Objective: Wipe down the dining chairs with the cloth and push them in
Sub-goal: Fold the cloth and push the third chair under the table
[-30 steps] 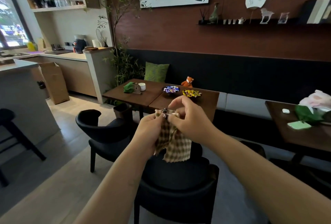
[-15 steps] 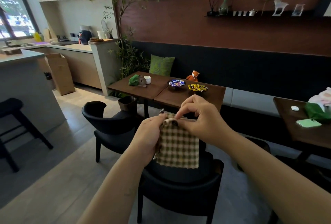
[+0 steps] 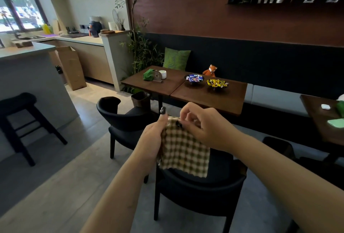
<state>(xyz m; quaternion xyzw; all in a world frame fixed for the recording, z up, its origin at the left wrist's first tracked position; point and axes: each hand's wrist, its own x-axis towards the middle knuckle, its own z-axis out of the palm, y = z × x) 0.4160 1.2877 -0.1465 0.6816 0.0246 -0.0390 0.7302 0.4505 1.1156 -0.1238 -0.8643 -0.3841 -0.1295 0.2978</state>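
A brown-and-cream checked cloth [image 3: 184, 152] hangs in front of me, held at its top edge by both hands. My left hand [image 3: 151, 139] grips its left corner and my right hand [image 3: 202, 128] pinches the top edge beside it. Right below the cloth stands a black dining chair [image 3: 201, 188], pulled back from the brown wooden table [image 3: 208, 95]. A second black dining chair [image 3: 122, 119] stands to the left, also away from the table and turned sideways.
The table carries two bowls of wrapped sweets [image 3: 216, 84], a green pouch [image 3: 149, 74] and a white cup [image 3: 162, 74]. A dark bench [image 3: 270, 69] runs along the wall. A black stool [image 3: 20, 121] and a counter [image 3: 28, 69] stand at left, another table [image 3: 325, 121] at right.
The cloth has been unfolded from a bunched wad into a flat hanging square. The view has moved closer to the chairs and tilted down.
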